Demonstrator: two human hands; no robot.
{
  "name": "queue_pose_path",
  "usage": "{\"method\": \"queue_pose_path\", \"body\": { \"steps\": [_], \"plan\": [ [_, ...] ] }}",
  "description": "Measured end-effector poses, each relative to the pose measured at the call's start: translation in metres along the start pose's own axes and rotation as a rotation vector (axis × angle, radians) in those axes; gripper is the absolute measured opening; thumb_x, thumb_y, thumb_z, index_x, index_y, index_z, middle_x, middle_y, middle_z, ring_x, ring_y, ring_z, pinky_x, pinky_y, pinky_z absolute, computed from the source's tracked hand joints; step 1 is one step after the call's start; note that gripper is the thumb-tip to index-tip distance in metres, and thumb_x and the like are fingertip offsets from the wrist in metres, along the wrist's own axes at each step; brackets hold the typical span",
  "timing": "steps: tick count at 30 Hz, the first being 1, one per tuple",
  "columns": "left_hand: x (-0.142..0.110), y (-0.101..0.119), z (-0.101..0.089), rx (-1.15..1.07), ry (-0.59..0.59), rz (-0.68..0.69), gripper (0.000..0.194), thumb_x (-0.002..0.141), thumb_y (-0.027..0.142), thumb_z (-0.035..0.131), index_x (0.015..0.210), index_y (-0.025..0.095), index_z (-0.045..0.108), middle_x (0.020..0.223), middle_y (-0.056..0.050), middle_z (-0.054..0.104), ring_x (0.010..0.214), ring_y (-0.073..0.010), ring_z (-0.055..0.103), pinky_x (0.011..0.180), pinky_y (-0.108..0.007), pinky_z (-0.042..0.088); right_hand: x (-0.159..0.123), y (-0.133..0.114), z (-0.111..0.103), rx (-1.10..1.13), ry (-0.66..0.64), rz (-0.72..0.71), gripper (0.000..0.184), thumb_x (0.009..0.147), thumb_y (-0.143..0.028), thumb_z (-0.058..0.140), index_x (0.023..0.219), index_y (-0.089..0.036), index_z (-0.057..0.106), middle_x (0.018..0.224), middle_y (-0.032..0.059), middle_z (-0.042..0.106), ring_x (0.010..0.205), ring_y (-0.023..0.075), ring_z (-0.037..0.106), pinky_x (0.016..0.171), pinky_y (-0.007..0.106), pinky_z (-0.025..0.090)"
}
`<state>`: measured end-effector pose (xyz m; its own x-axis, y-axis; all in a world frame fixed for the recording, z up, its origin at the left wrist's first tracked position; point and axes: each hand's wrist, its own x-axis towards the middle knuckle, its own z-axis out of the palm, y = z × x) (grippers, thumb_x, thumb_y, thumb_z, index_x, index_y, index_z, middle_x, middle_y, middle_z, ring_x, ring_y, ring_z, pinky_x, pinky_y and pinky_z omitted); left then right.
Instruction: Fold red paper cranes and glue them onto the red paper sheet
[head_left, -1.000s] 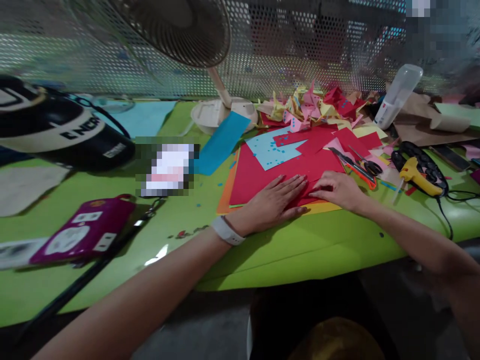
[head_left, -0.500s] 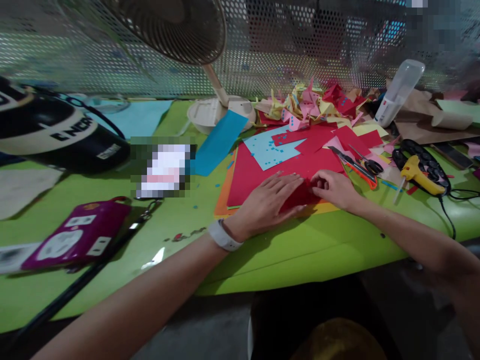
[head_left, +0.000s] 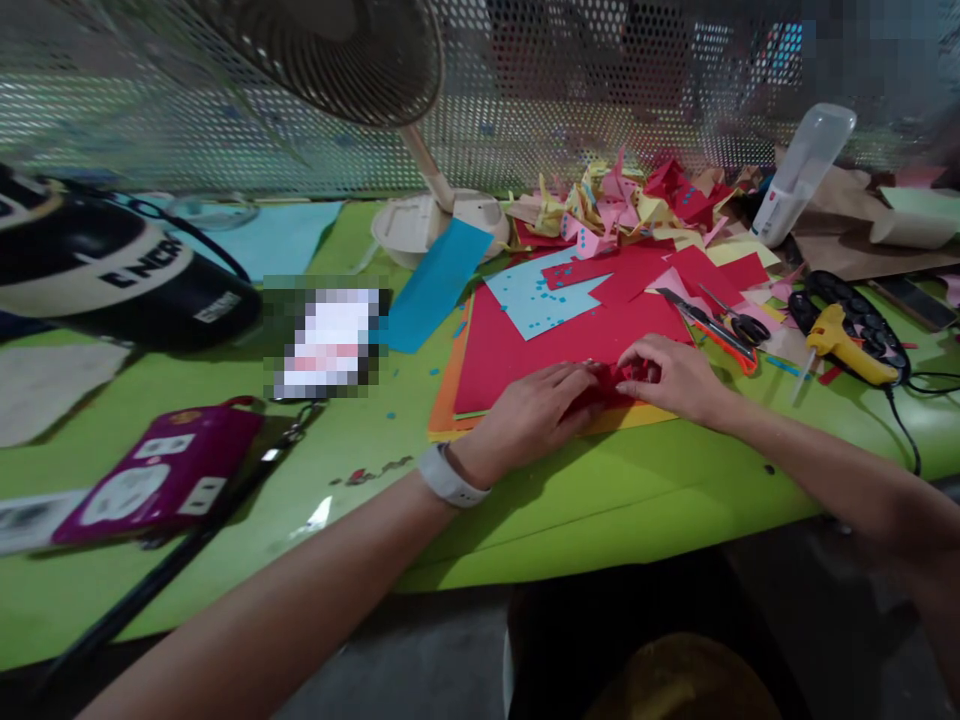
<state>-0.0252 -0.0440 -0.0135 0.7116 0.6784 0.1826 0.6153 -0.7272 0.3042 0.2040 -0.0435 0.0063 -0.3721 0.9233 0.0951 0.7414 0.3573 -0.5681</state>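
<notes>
My left hand [head_left: 534,412] and my right hand [head_left: 670,374] meet over a small piece of red paper [head_left: 609,388] at the near edge of a large red sheet [head_left: 525,350]. Both hands have their fingers curled and pinched on the small red piece, which is creased and lifted between them. A white band sits on my left wrist. The large red sheet lies on orange and yellow sheets on the green table [head_left: 570,500]. A light blue cut-out [head_left: 536,295] rests on the red sheet further back.
Scissors [head_left: 739,325], an orange-handled cutter [head_left: 709,330] and a yellow glue gun [head_left: 847,345] lie to the right. A heap of paper scraps [head_left: 622,205], a white bottle [head_left: 799,175] and a fan base [head_left: 439,225] stand behind. A magenta pouch [head_left: 161,475] and a black cap [head_left: 112,270] lie left.
My left hand went from lying flat on the red sheet to curling its fingers; both hands have drawn together and folded up the small red piece between them.
</notes>
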Motion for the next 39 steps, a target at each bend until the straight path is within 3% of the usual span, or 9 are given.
{"method": "queue_pose_path", "body": {
  "steps": [6,13,18,25,29,39],
  "plan": [
    [0.0,0.002,-0.001,0.015,-0.025,-0.015,0.037,0.092,0.023,0.051,0.129,0.021,0.052,0.132,-0.014,0.065,0.115,-0.0269,0.066,0.095,-0.041,0.055,0.0,0.003,-0.002,-0.069,-0.003,-0.085,0.006,0.086,-0.028,0.072,0.089,-0.022,0.073,0.094,0.0022,0.066,0.085,0.015,0.061,0.074,0.027,0.041],
    [-0.001,0.0,0.002,0.041,0.002,0.009,0.035,0.098,0.028,0.047,0.129,0.016,0.052,0.13,-0.017,0.066,0.113,-0.0291,0.067,0.091,-0.044,0.057,0.004,0.008,0.004,-0.083,0.091,-0.109,0.019,0.092,-0.034,0.066,0.081,-0.018,0.069,0.09,0.0041,0.064,0.086,0.0167,0.059,0.08,0.03,0.042],
    [-0.001,-0.002,0.006,0.055,0.059,0.038,0.034,0.1,0.032,0.046,0.128,0.015,0.053,0.125,-0.018,0.068,0.112,-0.0289,0.068,0.088,-0.043,0.059,0.007,0.007,0.008,-0.106,0.079,-0.056,0.019,0.091,-0.03,0.067,0.078,-0.017,0.066,0.088,0.0045,0.063,0.085,0.0175,0.058,0.079,0.031,0.041],
    [-0.002,-0.003,0.009,0.121,0.105,0.152,0.039,0.105,0.034,0.037,0.136,0.017,0.054,0.135,-0.016,0.064,0.124,-0.0264,0.063,0.101,-0.043,0.054,0.008,0.008,0.01,-0.034,0.087,0.008,0.013,0.088,-0.029,0.069,0.084,-0.017,0.064,0.09,0.004,0.062,0.084,0.0167,0.058,0.077,0.031,0.043],
    [-0.002,-0.004,0.008,0.126,0.099,0.138,0.045,0.106,0.038,0.033,0.14,0.016,0.052,0.138,-0.015,0.063,0.127,-0.0247,0.061,0.104,-0.043,0.053,0.008,0.011,0.012,0.074,0.086,0.017,0.009,0.089,-0.024,0.067,0.093,-0.017,0.064,0.094,0.0033,0.062,0.08,0.0134,0.059,0.077,0.029,0.046],
    [-0.004,-0.009,0.01,0.096,0.099,0.179,0.044,0.106,0.036,0.033,0.139,0.02,0.058,0.142,-0.012,0.06,0.133,-0.0232,0.056,0.111,-0.042,0.048,0.007,0.017,0.014,0.026,0.122,-0.113,0.014,0.09,-0.017,0.06,0.095,-0.017,0.074,0.091,0.0054,0.064,0.087,0.0165,0.06,0.082,0.031,0.048]
  ]
}}
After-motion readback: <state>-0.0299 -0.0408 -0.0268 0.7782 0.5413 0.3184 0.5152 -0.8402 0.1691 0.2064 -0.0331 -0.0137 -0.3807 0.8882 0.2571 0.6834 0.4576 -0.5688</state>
